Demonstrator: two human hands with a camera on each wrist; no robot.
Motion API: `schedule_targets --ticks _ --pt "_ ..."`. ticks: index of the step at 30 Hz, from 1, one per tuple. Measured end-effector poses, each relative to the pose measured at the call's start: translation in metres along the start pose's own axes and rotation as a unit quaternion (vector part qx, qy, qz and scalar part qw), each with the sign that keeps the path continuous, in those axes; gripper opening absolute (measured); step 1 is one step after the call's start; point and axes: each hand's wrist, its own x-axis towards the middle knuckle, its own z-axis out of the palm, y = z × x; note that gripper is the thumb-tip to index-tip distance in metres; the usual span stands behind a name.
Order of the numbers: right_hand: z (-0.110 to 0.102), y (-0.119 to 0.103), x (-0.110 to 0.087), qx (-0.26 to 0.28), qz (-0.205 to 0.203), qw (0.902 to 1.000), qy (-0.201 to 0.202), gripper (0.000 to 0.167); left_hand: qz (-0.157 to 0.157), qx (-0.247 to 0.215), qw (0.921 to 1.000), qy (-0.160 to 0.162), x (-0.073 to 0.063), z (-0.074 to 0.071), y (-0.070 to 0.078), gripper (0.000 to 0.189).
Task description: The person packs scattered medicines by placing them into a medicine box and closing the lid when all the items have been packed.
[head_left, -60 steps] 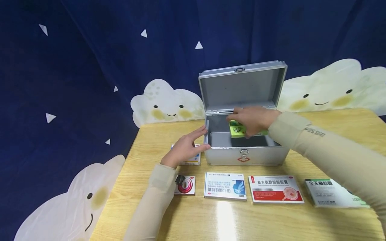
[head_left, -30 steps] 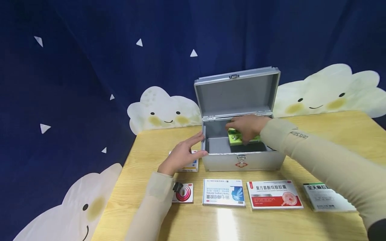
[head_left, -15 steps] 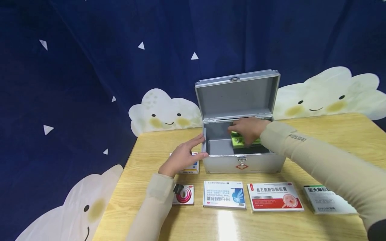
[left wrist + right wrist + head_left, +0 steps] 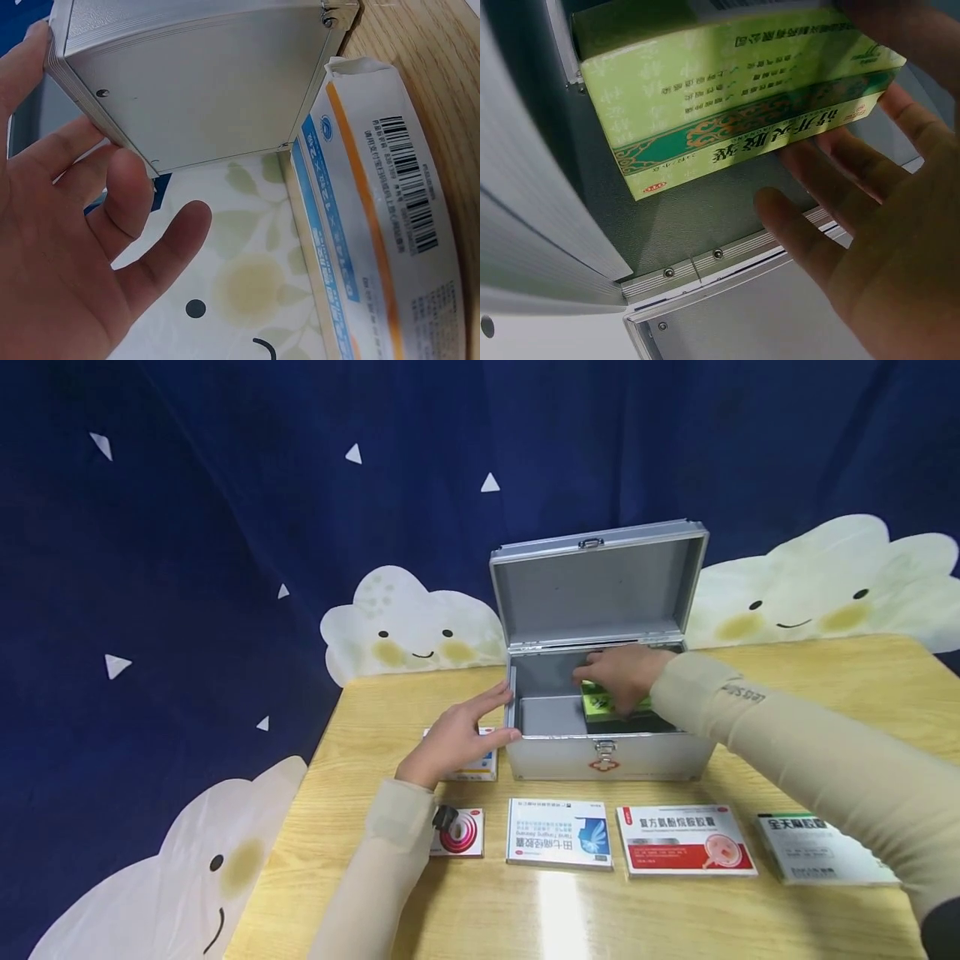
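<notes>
A silver first-aid case [image 4: 545, 758] with a red cross stands with its lid [image 4: 592, 593] raised. My right hand [image 4: 624, 675] reaches inside and holds a yellow-green medicine box [image 4: 597, 703] between thumb and fingers. In the right wrist view, the same medicine box [image 4: 705, 105] lies tilted near the case's inner wall, fingers along one long side. My left hand [image 4: 454, 737] touches the left rim of the case with spread fingers. In the left wrist view, this hand [image 4: 67, 247] has its fingertips at the case's side edge [image 4: 202, 90].
A white, blue and orange medicine box [image 4: 480, 768] lies left of the case. In front are a red-ringed box [image 4: 463, 833], a white-blue box [image 4: 551, 835], a red-white box [image 4: 675, 841] and a white-green box [image 4: 821, 852], partly behind the right sleeve. A dark curtain [image 4: 405, 477] hangs behind.
My right hand has brought the yellow-green box lower into the case and slightly to the right. The left hand keeps its place at the rim. The head view has shifted a little.
</notes>
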Motion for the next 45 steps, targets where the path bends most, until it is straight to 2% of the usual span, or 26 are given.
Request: schedule_targets --ticks 7,12,19,25,45 --pt "0.002 0.002 -0.002 -0.002 0.0 0.9997 -0.022 0.075 0.004 -0.001 0.9999 -0.016 0.001 0.003 0.003 0.069" --pt "0.001 0.001 -0.002 -0.014 0.004 0.9997 -0.017 0.072 0.005 0.013 0.9999 -0.006 0.001 0.0 0.004 0.069" --pt "0.001 -0.003 -0.002 -0.056 -0.013 0.9983 -0.013 0.058 0.007 0.02 0.9997 -0.008 0.0 -0.002 0.003 0.069" --pt "0.004 -0.004 -0.001 -0.081 -0.017 0.9966 -0.006 0.053 0.005 0.025 0.9996 -0.01 0.002 -0.003 0.004 0.068" --pt "0.006 -0.008 0.005 -0.071 -0.006 0.9973 -0.018 0.043 -0.004 0.023 0.9997 -0.01 0.003 -0.006 0.004 0.066"
